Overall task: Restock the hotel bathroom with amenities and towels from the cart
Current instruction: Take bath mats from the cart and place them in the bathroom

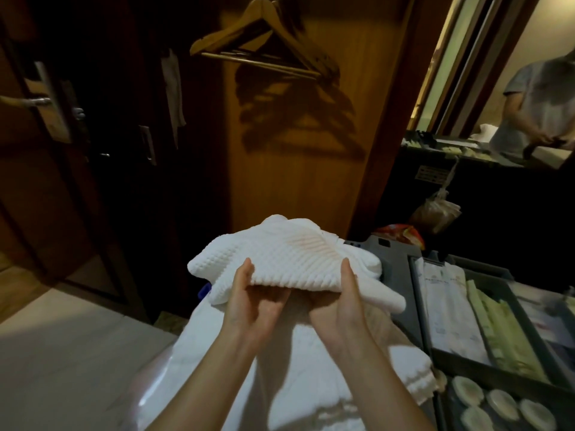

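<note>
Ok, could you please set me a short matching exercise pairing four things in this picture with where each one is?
Things:
1. white towel
2. wooden hangers
3. round packets
4. door handle

Places:
A. far left, on the dark door
B. on the cart, bottom right
C. in the middle, held by the left hand and right hand
D. hanging at the top, in front of the wood panel

Pairs: 1-C, 2-D, 3-B, 4-A

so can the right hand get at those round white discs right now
Probably not yet: the right hand and left hand both grip the white towel. The round white discs lie uncovered to its right, so the path itself looks free.
</note>
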Demonstrator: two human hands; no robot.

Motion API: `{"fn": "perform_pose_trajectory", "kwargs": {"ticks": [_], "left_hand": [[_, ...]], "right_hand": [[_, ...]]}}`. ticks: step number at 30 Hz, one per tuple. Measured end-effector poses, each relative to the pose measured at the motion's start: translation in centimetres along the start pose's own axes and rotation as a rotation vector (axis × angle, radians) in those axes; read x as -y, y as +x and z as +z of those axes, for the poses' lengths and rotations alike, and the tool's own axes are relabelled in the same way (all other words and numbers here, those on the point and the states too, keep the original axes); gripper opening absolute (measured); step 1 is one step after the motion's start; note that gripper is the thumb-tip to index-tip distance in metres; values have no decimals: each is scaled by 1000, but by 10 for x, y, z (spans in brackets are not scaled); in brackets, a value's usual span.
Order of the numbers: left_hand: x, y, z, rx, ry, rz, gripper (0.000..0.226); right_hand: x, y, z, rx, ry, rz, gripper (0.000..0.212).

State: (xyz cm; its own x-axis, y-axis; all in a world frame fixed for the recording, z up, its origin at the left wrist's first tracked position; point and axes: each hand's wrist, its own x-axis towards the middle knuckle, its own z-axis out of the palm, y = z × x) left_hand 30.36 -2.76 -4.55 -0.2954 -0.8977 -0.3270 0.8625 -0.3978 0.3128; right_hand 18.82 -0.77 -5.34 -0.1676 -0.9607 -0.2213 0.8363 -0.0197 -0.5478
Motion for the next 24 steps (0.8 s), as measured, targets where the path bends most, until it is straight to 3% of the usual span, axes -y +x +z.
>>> {"fn": "perform_pose_trajectory", "kwargs": {"ticks": [5, 9, 18, 24], "left_hand": [[-12, 11, -8, -200, 53, 275, 44], [-23, 10, 7, -228, -102, 121, 44], [-40, 2, 49, -25, -67, 198, 52], [-47, -25, 80, 185, -55, 222, 52]], "right_hand": [[-2, -3, 13, -47, 32, -45, 50], [3, -2, 25, -10, 100, -78, 48], [33, -4, 45, -66, 75, -72, 31], [67, -9, 55, 92, 1, -123, 39]]}}
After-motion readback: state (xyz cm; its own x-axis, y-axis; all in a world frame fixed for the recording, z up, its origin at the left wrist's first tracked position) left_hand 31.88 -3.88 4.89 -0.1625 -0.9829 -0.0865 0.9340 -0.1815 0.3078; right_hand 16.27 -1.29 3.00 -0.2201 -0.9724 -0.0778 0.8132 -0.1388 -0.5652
